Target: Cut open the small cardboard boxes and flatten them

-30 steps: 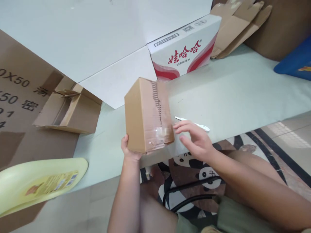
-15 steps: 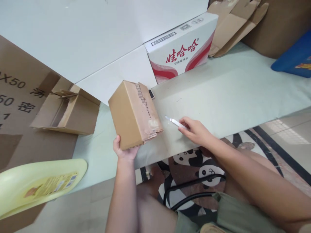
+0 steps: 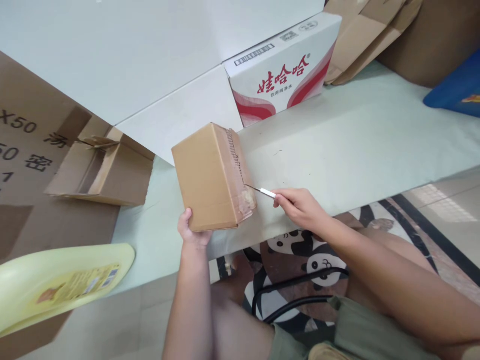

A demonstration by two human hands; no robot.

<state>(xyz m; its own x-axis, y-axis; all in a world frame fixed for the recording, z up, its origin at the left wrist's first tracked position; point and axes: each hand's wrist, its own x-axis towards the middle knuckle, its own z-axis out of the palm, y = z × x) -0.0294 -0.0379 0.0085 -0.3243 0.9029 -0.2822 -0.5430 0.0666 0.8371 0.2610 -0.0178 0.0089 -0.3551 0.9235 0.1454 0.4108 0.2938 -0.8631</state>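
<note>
So, knife [image 3: 268,193] at box [image 3: 204,182] seam [image 3: 236,160]; cloth [image 3: 356,135] stretching rightward.

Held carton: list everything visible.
The carton looks like plain brown cardboard, tilted, its broad side toward the camera. Shiny tape, wrinkled at the near end, covers its right face, where a dark jagged line runs. The left hand grips its near left corner; the tip of the knife appears to meet the taped face. Whether it rests on anything is unclear.

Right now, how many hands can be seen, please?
2: the left hand at the lower left of the taped brown box, the right hand right of it, holding the white-handled knife.
</note>
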